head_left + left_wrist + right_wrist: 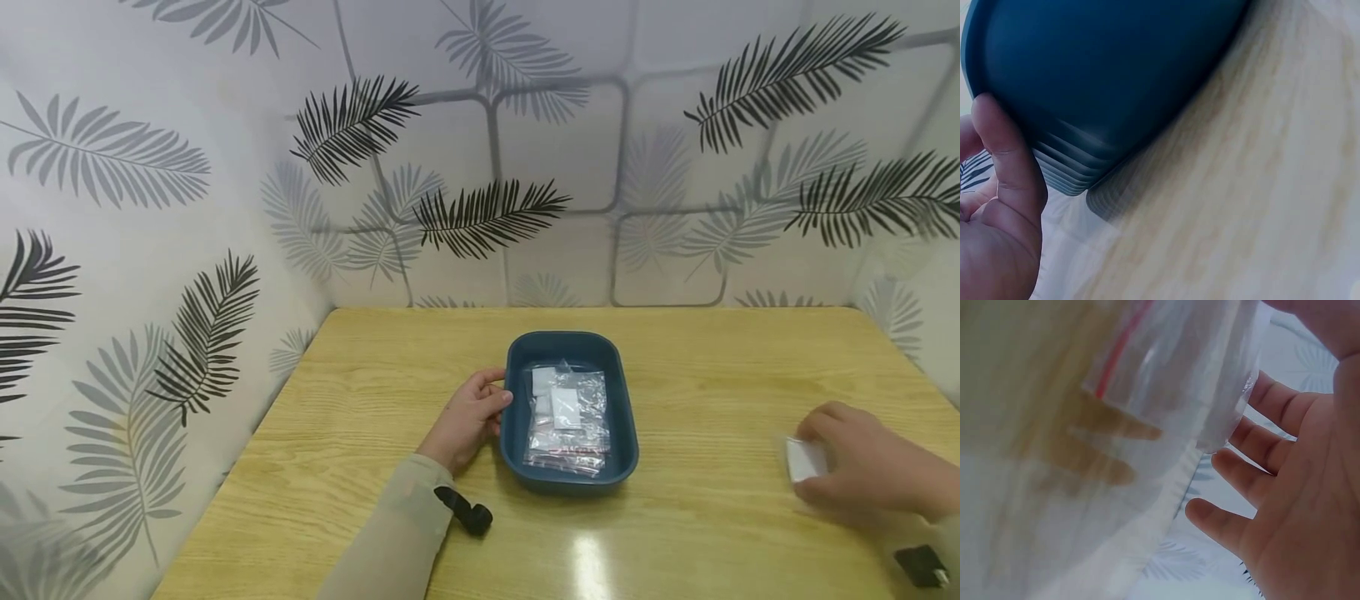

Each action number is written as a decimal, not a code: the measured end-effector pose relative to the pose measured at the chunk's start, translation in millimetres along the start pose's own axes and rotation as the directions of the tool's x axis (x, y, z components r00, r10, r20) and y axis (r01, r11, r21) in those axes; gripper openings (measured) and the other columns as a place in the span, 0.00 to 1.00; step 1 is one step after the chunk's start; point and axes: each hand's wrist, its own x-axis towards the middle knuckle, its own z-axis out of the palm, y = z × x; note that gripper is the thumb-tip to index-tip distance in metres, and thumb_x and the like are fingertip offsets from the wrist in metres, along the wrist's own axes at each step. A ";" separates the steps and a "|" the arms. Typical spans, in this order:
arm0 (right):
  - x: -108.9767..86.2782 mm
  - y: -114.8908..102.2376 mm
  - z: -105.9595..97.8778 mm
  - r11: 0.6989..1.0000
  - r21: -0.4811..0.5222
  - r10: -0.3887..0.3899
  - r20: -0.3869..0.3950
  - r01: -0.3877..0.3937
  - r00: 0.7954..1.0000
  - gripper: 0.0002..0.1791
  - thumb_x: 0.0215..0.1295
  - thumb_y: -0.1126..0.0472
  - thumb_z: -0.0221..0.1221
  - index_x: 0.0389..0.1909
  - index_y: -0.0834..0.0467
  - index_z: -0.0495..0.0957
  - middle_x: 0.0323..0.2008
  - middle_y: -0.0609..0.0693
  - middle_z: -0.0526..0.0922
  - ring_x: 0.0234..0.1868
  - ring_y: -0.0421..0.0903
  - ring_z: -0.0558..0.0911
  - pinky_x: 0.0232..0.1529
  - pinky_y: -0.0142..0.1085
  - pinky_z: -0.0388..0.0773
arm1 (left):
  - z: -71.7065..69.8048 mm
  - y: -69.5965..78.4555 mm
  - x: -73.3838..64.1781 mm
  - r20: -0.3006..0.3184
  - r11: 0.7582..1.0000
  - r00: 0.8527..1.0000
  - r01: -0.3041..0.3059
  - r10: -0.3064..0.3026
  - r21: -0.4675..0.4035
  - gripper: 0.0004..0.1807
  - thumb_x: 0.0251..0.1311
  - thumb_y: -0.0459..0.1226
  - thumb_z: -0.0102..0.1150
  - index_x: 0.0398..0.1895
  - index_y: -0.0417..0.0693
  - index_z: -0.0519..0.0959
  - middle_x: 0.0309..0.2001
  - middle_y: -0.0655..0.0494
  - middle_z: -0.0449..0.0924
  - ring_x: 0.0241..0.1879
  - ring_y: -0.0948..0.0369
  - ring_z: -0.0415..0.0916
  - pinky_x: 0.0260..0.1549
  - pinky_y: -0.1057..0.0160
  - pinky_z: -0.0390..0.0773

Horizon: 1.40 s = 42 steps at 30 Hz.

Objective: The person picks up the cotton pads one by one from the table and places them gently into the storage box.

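Note:
A dark blue plastic bin (630, 450) stands on the table with several clear zip-lock bags (592, 387) in it, some holding white pieces. My left hand (471, 417) is at the bin's left side, holding its edge with the thumb at the rim. The left wrist view shows that thumb (1007, 150) against the bin's outer wall (1104, 81); the other fingers are partly hidden. Well to the right of the bin, my right hand (862, 458) pinches a small zip-lock bag (806, 460) with something white inside. A red seal line crosses this bag (1166, 369) in the right wrist view.
The wooden table (360, 392) runs back to a wall (555, 150) with a feather pattern. A black strap (465, 510) is on the left wrist. A bright reflection lies on the tabletop in front of the bin.

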 end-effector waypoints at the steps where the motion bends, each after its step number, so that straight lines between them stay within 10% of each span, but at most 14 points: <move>1: 2.0 -2.7 -0.5 1.000 -0.003 -0.008 -0.009 0.007 1.000 0.35 0.36 0.41 0.80 0.39 0.60 0.80 0.42 0.54 0.78 0.40 0.50 0.75 0.37 0.44 0.75 | 0.0 -0.1 0.1 0.000 1.000 1.000 -0.001 0.001 -0.001 0.26 0.73 0.31 0.53 0.72 0.39 0.64 0.41 0.48 0.74 0.26 0.62 0.74 0.24 0.67 0.76; 13: 36.7 -38.8 -20.5 0.985 0.046 -0.157 -0.121 0.164 0.980 0.32 0.39 0.45 0.81 0.40 0.57 0.78 0.44 0.54 0.78 0.43 0.53 0.77 0.40 0.48 0.76 | -2.3 -2.3 1.3 -0.007 1.000 1.000 -0.001 0.001 -0.001 0.26 0.73 0.30 0.54 0.72 0.39 0.64 0.41 0.49 0.74 0.26 0.62 0.74 0.24 0.67 0.76; 42: 163.4 -174.7 -72.4 0.944 0.208 -0.267 0.023 0.257 0.963 0.35 0.50 0.42 0.75 0.52 0.59 0.76 0.56 0.54 0.73 0.56 0.54 0.74 0.57 0.51 0.73 | -0.2 -2.7 2.1 -0.011 1.000 1.000 -0.003 0.003 -0.004 0.27 0.73 0.32 0.55 0.72 0.40 0.64 0.42 0.48 0.75 0.26 0.61 0.74 0.25 0.66 0.78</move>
